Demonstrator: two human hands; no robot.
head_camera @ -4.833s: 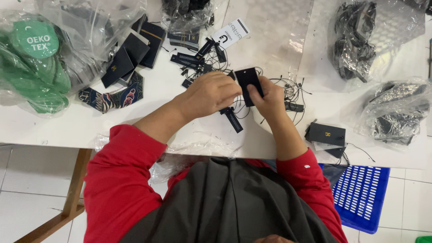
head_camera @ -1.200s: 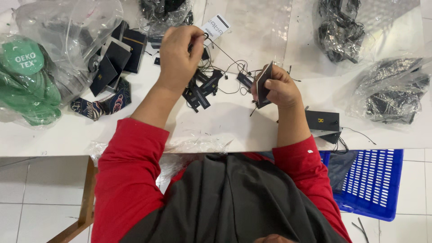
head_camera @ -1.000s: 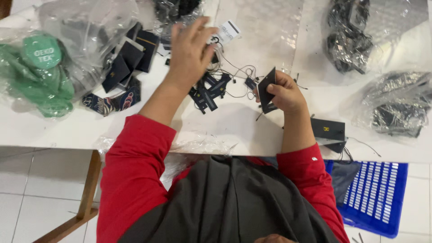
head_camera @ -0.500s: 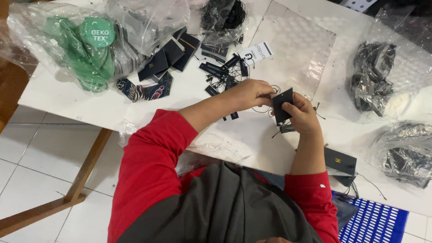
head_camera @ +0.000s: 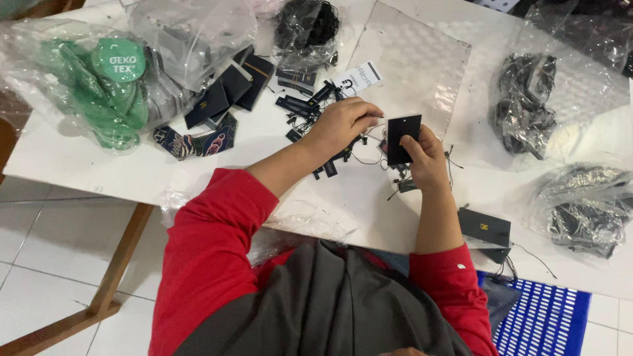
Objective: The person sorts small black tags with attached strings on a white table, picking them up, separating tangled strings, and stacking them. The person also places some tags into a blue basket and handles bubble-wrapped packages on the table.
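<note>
Right hand (head_camera: 427,158): raised off the white table (head_camera: 99,168), forearm upright, fingers grasping a black rectangular tag (head_camera: 403,137) held upright.
Left hand (head_camera: 344,122): reaches in from the left, fingertips pinched just beside the tag's top edge; whether they grip a string cannot be told.
Tag location: centre, above scattered black tags (head_camera: 310,105).

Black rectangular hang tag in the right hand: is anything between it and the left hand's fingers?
Nothing visible. The left hand has its fingertips right beside the black rectangular hang tag pinched in the right hand; only thin black string trails below them.
</note>
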